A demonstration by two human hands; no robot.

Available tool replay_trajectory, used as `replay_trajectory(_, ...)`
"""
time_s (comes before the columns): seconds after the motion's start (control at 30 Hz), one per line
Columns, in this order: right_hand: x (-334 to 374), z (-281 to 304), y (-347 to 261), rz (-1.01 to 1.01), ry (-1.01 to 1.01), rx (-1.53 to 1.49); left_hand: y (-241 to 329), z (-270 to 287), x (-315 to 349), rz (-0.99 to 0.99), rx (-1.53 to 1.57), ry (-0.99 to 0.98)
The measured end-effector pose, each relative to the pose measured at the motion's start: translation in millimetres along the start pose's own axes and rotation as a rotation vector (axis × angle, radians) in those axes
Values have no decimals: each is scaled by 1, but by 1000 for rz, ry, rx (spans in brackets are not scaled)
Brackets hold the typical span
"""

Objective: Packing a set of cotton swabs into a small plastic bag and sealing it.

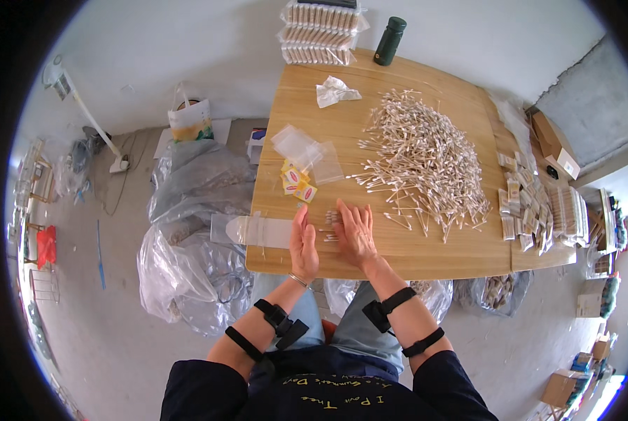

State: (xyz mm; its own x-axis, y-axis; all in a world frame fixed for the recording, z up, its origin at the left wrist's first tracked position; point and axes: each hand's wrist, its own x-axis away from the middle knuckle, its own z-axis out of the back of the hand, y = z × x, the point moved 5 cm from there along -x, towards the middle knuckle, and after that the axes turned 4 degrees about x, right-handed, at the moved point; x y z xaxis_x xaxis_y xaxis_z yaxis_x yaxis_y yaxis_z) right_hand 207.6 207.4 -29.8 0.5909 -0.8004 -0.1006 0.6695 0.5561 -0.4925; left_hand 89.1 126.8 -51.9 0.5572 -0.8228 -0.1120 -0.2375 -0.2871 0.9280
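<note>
- Left hand (304, 245): set on its edge near the front of the table (419, 256), palm turned toward the right hand, fingers straight and side by side, gripping nothing visible.
- Right hand (356, 233): palm down, fingers extended and slightly parted; whether its fingertips press on anything cannot be told.
- Small group of cotton swabs (328, 228): on the table between the two hands, lying roughly parallel, partly hidden by the right hand.
- Clear plastic strip (272, 232): just left of the left hand, reaching over the table's left edge.
- Yellow cards (298, 184): beyond the left hand, beside flat clear bags (307, 151).
- Large swab heap (426, 158): loose, crossed at all angles, beyond and right of the right hand.
- Small filled packs (528, 203): piled at the table's right end.
</note>
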Motion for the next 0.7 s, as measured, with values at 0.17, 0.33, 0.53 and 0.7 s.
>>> replay_trajectory(0.17,4,11,38,-149,390,-522,-1,-2,-5,5,-51,-47)
replay_trajectory(0.33,7,6,20,-187,359,-808,-7,-9,-10,20,-136,-109)
replay_trajectory(0.53,8,-11,13,-150,403,-993,-7,-17,-18,15,-243,-175)
replay_trajectory(0.7,6,-17,-7,-93,327,-827,-5,-12,-21,57,-210,-217)
